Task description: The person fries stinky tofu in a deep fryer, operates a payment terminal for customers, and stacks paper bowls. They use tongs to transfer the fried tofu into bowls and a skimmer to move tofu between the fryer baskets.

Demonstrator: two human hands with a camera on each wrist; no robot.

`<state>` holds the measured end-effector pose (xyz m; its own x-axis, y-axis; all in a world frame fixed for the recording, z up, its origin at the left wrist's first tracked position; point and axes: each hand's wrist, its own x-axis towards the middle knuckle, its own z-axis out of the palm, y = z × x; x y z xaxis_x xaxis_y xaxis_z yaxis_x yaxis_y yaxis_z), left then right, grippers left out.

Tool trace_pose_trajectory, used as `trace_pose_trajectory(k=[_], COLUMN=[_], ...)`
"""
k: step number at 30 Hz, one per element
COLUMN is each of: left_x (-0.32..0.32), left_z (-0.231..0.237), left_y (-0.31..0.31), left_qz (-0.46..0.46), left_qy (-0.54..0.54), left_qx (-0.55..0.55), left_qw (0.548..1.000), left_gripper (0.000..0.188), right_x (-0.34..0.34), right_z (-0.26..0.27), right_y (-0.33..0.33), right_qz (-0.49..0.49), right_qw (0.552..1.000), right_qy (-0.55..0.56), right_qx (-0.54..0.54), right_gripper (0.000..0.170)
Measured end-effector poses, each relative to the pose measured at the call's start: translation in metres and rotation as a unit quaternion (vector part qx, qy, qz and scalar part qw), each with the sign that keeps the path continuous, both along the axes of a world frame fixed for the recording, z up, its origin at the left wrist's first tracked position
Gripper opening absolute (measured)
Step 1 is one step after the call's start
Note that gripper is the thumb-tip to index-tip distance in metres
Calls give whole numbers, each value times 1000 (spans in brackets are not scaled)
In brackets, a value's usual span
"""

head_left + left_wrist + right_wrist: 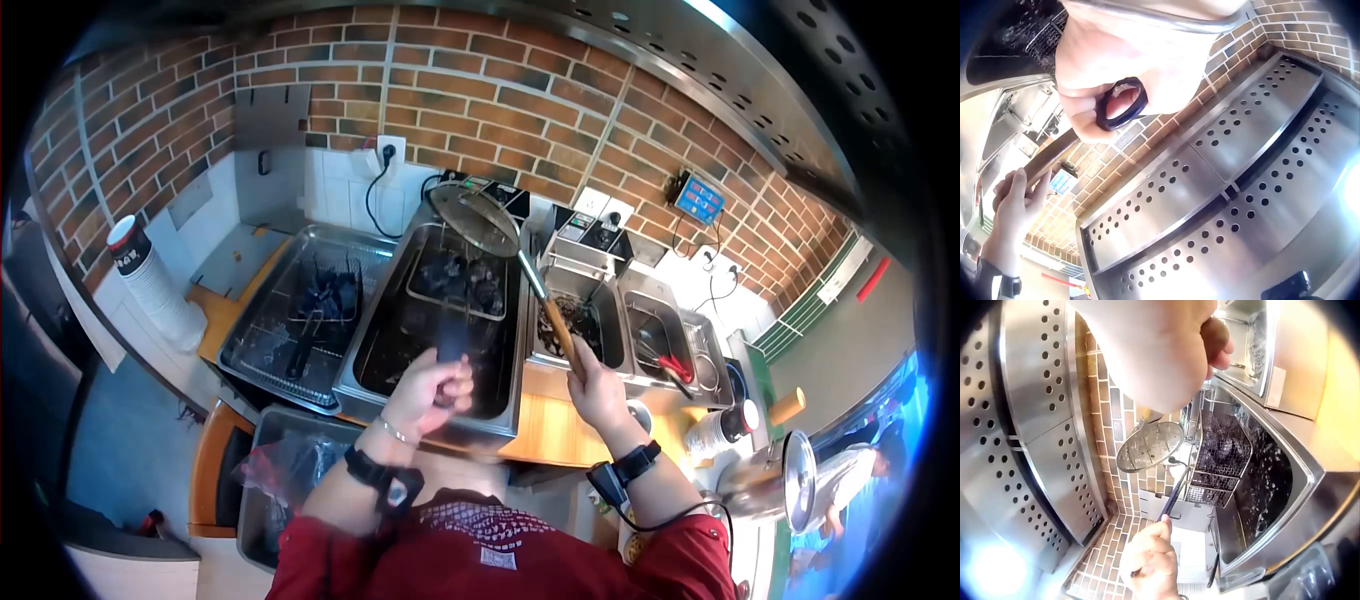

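Observation:
My left hand (430,395) grips the dark handle of a wire fry basket (460,285), which sits over the dark oil of the large fryer (510,400). Dark pieces lie in the basket. In the left wrist view the fingers of my left hand (1129,75) curl round the handle's looped end (1124,103). My right hand (598,395) holds the wooden handle (558,325) of a round mesh skimmer (475,215), its disc raised over the back of the fryer. The right wrist view shows the basket (1222,447) beside the skimmer disc (1150,447).
Left of the fryer, a rack tray (300,350) holds another basket of dark pieces. Smaller fryers (580,320) stand to the right, one with a red-handled tool (675,367). Cup stacks (165,290) stand at far left and right, with a steel pot (755,485) at right.

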<state>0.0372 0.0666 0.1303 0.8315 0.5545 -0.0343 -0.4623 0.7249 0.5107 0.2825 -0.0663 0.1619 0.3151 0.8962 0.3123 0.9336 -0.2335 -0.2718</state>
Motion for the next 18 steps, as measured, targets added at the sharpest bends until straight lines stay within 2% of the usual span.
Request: trace_pose_trajectory(k=[2, 3, 4, 6, 8, 11, 12, 14, 18], left_x=[10, 13, 16, 22, 28, 37, 40, 46, 53], left_z=[1, 6, 9, 14, 15, 15, 14, 13, 4], left_y=[24, 29, 35, 49, 62, 78, 81, 88, 99], left_qz=[4, 11, 12, 3, 4, -13, -16, -15, 0], left_qy=[-21, -12, -13, -17, -18, -22, -24, -34, -30], left_qx=[5, 24, 22, -11, 14, 12, 13, -6, -9], left_qw=[1000, 1000, 1000, 1000, 1000, 1000, 1000, 999, 1000], left_gripper=[15, 14, 14, 11, 12, 13, 13, 13, 12], right_x=[-2, -1, 2, 14, 18, 19, 19, 21, 19], right_z=[8, 11, 10, 4, 4, 11, 11, 9, 5], right_y=[11, 14, 16, 23, 28, 32, 33, 36, 45], right_qz=[26, 9, 10, -2, -10, -20, -22, -41, -34], right_qw=[992, 989, 989, 988, 988, 976, 976, 988, 992], right_qy=[101, 137, 136, 131, 133, 203, 202, 127, 106], right_qx=[65, 54, 52, 84, 84, 75, 76, 73, 59], right_gripper=[44, 45, 45, 56, 55, 48, 48, 48, 45])
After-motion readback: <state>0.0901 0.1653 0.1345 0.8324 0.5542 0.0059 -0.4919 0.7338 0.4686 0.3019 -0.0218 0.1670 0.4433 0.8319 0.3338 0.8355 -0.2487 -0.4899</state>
